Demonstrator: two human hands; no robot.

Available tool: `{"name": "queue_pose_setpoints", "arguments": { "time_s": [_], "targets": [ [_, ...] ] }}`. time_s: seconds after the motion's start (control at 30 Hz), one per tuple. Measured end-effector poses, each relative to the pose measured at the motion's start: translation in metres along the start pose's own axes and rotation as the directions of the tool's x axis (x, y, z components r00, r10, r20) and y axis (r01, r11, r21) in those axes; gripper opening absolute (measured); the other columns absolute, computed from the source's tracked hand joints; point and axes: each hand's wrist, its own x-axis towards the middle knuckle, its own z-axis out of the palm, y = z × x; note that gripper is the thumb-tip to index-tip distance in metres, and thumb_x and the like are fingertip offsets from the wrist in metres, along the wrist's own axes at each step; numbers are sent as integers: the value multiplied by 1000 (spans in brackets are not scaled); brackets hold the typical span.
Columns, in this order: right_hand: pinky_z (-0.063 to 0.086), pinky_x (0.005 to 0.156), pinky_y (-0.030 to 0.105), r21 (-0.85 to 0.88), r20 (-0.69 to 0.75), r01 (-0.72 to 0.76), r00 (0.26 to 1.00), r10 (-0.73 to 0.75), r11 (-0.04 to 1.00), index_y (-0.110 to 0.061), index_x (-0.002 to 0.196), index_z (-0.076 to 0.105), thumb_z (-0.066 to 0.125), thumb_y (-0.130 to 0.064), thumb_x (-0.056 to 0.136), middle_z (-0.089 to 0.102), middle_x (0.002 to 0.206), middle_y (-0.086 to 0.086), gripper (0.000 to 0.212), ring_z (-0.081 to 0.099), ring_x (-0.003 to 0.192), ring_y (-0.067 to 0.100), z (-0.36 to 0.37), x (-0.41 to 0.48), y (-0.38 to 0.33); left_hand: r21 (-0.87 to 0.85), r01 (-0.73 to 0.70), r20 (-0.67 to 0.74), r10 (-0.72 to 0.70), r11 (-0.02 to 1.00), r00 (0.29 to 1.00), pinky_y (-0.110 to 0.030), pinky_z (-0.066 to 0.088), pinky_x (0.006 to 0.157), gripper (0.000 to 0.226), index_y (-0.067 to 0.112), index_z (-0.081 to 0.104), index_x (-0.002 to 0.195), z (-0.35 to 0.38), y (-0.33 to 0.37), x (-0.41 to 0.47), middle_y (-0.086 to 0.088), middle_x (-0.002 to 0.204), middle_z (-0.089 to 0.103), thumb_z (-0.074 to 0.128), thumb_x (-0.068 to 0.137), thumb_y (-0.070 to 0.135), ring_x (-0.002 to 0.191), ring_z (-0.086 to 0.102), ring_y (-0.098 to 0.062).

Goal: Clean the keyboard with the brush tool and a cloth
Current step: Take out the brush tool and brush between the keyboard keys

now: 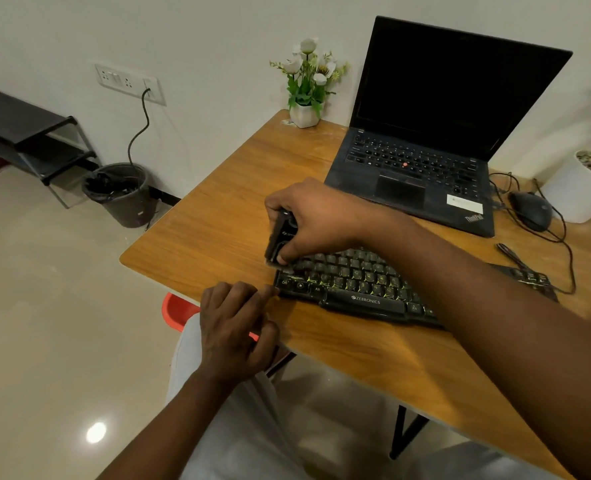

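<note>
- Keyboard (356,282): black, Zebronics-branded, lying slantwise on the wooden worktop (224,216) at 12 o'clock from the person. Its left end is sitting near the worktop's left edge, and its right part is passing out of sight under the right forearm.
- Brush tool (278,237): dark and oblong, standing nearly upright over the keyboard's left end. Its pale bristle tip is pressing down among the outermost keys.
- Right hand (316,216): reaching across from 3 o'clock and grasping the brush tool, fingers wrapped over the top and thumb clamping the lower body.
- Left hand (233,327): lying at 7 o'clock from the keyboard on the worktop's near edge. It is holding nothing, its fingers are loosely bent, and one fingertip is touching the keyboard's near-left corner, apparently bracing it.
- Cloth: not showing anywhere in view.
- Step in hand, by judgement: the brushing stage, now working the left-end keys. Wiping is not yet begun.
- Next move, by judgement: drawing the bristles along the key rows toward 3 o'clock while the left hand is steadying the case. The cloth is needing to be found afterwards.
- Laptop (425,133): ThinkPad, lid open and screen dark, standing at 1 o'clock beyond the keyboard.
- Potted white flowers (306,114): sitting at the worktop's far corner, 11 o'clock.
- Mouse (531,211): black and corded, resting at 2 o'clock beside the laptop.
- Waste bin (120,195): standing on the floor at 10 o'clock, by the wall.
</note>
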Motion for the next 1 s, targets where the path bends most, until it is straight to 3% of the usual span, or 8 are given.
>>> {"name": "queue_pose_setpoints", "arguments": {
  "time_s": [0.13, 0.47, 0.83, 1.0],
  "targets": [
    [56, 72, 46, -44, 9, 13, 1000, -13, 999, -17, 96, 62, 94, -31, 74, 67, 93, -4, 41, 62, 84, 15, -1, 0, 3, -2, 11, 8, -11, 1000, 1000, -47, 37, 71, 38, 2, 80, 105, 0, 0, -1, -10, 86, 66, 57, 85, 25, 79, 56, -30],
    [56, 64, 39, -133, 215, -155, 960, 181, 979, -20, 89, 64, 97, -29, 73, 70, 85, -4, 38, 67, 77, 15, -32, -52, 48, -8, -4, -7, 4, 1000, 1000, -46, 38, 74, 36, 4, 78, 108, 1, -1, -1, -10, 89, 68, 58, 85, 23, 80, 57, -31],
    [59, 77, 50, 41, -9, -62, 998, 62, 997, -18, 97, 65, 96, -31, 74, 72, 97, -2, 41, 68, 88, 16, -7, -8, 20, -4, -1, -6, 1, 1000, 1000, -47, 38, 71, 37, 2, 80, 106, -1, 1, 1, -10, 87, 66, 57, 85, 23, 79, 55, -29],
    [59, 73, 47, -2, 33, -67, 997, 67, 998, -18, 95, 65, 96, -31, 73, 70, 93, -4, 40, 66, 84, 15, -11, -14, 26, 3, -2, -3, 2, 1000, 1000, -47, 38, 71, 38, 2, 80, 105, -2, 3, 1, -10, 87, 67, 56, 86, 24, 79, 56, -29]
  ]
}}
